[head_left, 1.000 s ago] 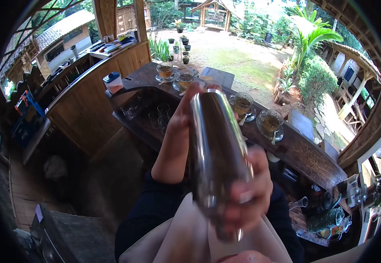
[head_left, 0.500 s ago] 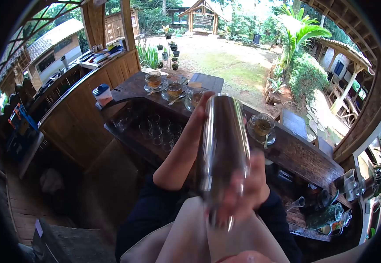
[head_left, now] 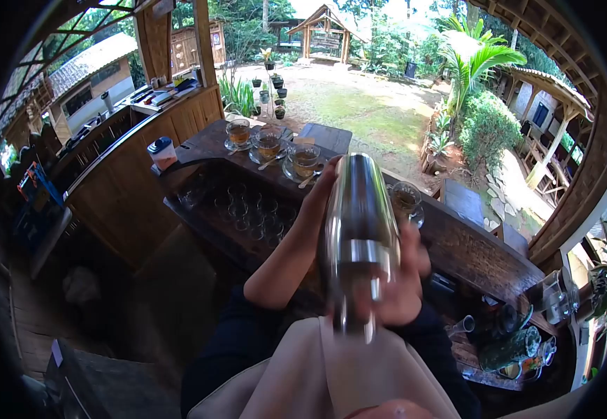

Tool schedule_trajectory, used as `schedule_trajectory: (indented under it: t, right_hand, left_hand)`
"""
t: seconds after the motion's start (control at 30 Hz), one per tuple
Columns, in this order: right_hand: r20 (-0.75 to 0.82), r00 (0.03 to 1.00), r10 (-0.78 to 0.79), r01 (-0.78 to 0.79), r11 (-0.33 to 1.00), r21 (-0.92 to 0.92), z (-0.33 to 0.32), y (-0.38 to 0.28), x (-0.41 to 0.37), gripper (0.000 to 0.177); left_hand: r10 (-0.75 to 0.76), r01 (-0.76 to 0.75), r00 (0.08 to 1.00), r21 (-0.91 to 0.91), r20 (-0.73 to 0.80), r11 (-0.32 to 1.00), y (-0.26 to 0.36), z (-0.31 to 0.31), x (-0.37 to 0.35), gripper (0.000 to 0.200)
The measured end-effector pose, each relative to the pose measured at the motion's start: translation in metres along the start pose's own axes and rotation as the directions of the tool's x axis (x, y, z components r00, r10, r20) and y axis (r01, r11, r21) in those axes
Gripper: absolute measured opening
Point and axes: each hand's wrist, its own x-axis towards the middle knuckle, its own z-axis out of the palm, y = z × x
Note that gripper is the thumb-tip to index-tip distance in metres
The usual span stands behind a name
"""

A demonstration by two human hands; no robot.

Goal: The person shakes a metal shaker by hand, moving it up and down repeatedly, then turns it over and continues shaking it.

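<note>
- A metal shaker (head_left: 359,202) was grasped between both hands, tilted, with its narrower end turned towards the body and its broad end towards the bench (head_left: 495,258).
- Its far side was met by the left hand (head_left: 326,183), whose fingers were mostly hidden; the narrower end was enclosed by the right hand (head_left: 402,297), blurred, so the firmness of the grip could not be judged.
- A slip was judged possible, as smooth metal was being held at a slant.
- If the narrower end were poorly seated, the pale clothing (head_left: 303,363) below could be wetted.
- By too wide a swing, the nearest teacup (head_left: 407,197), partly hidden beyond the shaker, could be knocked.
- On the dark wooden bench, three more filled teacups (head_left: 268,146) were lined up on saucers, with a blue-lidded container (head_left: 163,153) set near the far left end.
- Clear glasses (head_left: 247,213) were kept on a lower shelf.
- The room was left open to a sunlit yard (head_left: 359,105), by which a palm (head_left: 481,59) and a small roofed hut (head_left: 326,38) were overlooked.
</note>
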Motion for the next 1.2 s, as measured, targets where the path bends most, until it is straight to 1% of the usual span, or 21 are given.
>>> schedule_trajectory:
  t: [0.03, 0.1, 0.17, 0.27, 0.33, 0.37, 0.4, 0.47, 0.5, 0.57, 0.6, 0.63, 0.73, 0.77, 0.8, 0.93, 1.0, 1.03, 1.1, 1.17, 1.2]
  right_hand:
    - [0.032, 0.978, -0.206, 0.208, 0.947, -0.246, 0.006, 0.036, 0.002, 0.035]
    - [-0.104, 0.951, 0.293, -0.307, 0.937, -0.168, 0.024, 0.056, 0.007, 0.043]
    - [-0.097, 0.958, 0.269, -0.286, 0.907, -0.310, 0.003, 0.040, 0.014, 0.048]
    - [0.013, 0.994, -0.107, 0.107, 0.970, -0.217, -0.030, -0.002, 0.022, 0.042]
    - [-0.197, 0.783, -0.589, 0.604, 0.797, 0.016, -0.032, -0.018, 0.024, 0.045]
    - [-0.338, 0.578, -0.743, 0.803, 0.590, 0.078, -0.035, -0.024, 0.022, 0.046]
    - [-0.339, 0.578, -0.743, 0.803, 0.592, 0.072, -0.044, -0.021, 0.005, 0.046]
    - [0.138, 0.929, -0.344, 0.369, 0.893, -0.257, -0.065, -0.007, -0.040, 0.060]
    - [-0.021, 0.880, -0.475, 0.456, 0.855, -0.247, -0.058, 0.014, -0.002, 0.055]
    - [-0.104, 0.976, 0.190, -0.204, 0.969, -0.140, -0.055, 0.021, 0.001, 0.043]
    - [-0.227, 0.900, 0.371, -0.371, 0.928, 0.046, -0.054, 0.014, 0.005, 0.044]
    - [-0.307, 0.782, 0.542, -0.484, 0.839, 0.248, -0.059, 0.005, 0.012, 0.045]
    - [-0.067, 0.992, -0.105, 0.104, 0.995, -0.011, -0.093, -0.038, 0.025, 0.036]
    - [-0.058, 0.965, -0.255, 0.251, 0.965, -0.071, -0.094, -0.053, 0.026, 0.038]
    - [-0.346, 0.782, -0.518, 0.520, 0.849, -0.094, -0.063, -0.047, 0.014, 0.043]
    - [0.008, 0.936, -0.351, 0.349, 0.932, 0.100, -0.086, -0.018, -0.005, 0.037]
    - [0.002, 0.996, 0.086, -0.086, 0.991, 0.103, -0.063, 0.017, -0.013, 0.039]
    - [-0.019, 0.904, 0.427, -0.421, 0.897, 0.130, -0.056, 0.016, -0.005, 0.044]
    - [-0.082, 0.857, 0.508, -0.481, 0.848, 0.223, -0.062, 0.010, 0.008, 0.044]
    - [-0.104, 0.992, 0.075, -0.054, 0.979, 0.195, -0.071, -0.014, 0.022, 0.040]
    - [-0.102, 0.991, 0.084, -0.060, 0.975, 0.215, -0.069, -0.016, 0.019, 0.040]
  left_hand:
    - [-0.177, 0.175, 0.983, -0.043, -0.047, 0.984, 0.007, 0.037, -0.005, 0.035]
    - [0.099, -0.177, 0.944, -0.229, -0.315, 0.957, -0.021, 0.017, 0.007, 0.039]
    - [0.062, -0.152, 0.958, -0.312, -0.280, 0.938, -0.024, 0.020, 0.008, 0.042]
    - [-0.172, 0.195, 0.976, -0.195, 0.130, 0.961, -0.021, 0.060, -0.011, 0.063]
    - [0.158, -0.103, 0.867, -0.141, 0.473, 0.985, -0.048, 0.073, -0.003, 0.072]
    - [0.318, -0.344, 0.639, -0.109, 0.701, 0.932, -0.059, 0.081, 0.011, 0.073]
    - [0.313, -0.340, 0.641, -0.107, 0.701, 0.934, -0.060, 0.079, 0.005, 0.073]
    - [-0.171, 0.229, 0.949, -0.208, 0.266, 0.951, -0.058, 0.061, -0.008, 0.068]
    - [-0.281, 0.361, 0.911, -0.255, 0.301, 0.897, -0.057, 0.046, 0.007, 0.060]
    - [-0.106, 0.108, 0.994, -0.493, 0.032, 0.863, -0.076, 0.013, 0.014, 0.056]
    - [0.034, -0.137, 0.943, -0.291, -0.332, 0.947, -0.087, 0.077, 0.007, 0.049]
    - [0.038, -0.135, 0.948, -0.290, -0.316, 0.948, -0.087, 0.092, 0.004, 0.049]
    - [-0.207, 0.240, 0.968, -0.287, 0.143, 0.927, -0.085, 0.111, -0.015, 0.061]
    - [-0.108, 0.123, 0.984, -0.100, 0.139, 0.987, -0.097, 0.113, -0.015, 0.073]
    - [-0.053, 0.087, 0.956, -0.108, 0.287, 0.990, -0.102, 0.108, -0.019, 0.078]
    - [-0.032, 0.156, 0.937, -0.335, 0.347, 0.929, -0.105, 0.092, -0.023, 0.070]
    - [-0.022, 0.182, 0.965, -0.607, 0.261, 0.774, -0.101, 0.009, -0.013, 0.050]
    - [0.326, -0.327, 0.932, 0.020, -0.157, 0.945, -0.112, 0.016, -0.011, 0.044]
    - [0.180, -0.217, 0.970, -0.258, -0.162, 0.941, -0.107, 0.058, -0.028, 0.046]
    - [0.053, 0.008, 0.994, -0.558, 0.094, 0.830, -0.101, 0.082, -0.038, 0.053]
    - [-0.112, 0.108, 0.994, -0.390, 0.013, 0.914, -0.089, 0.109, -0.048, 0.064]
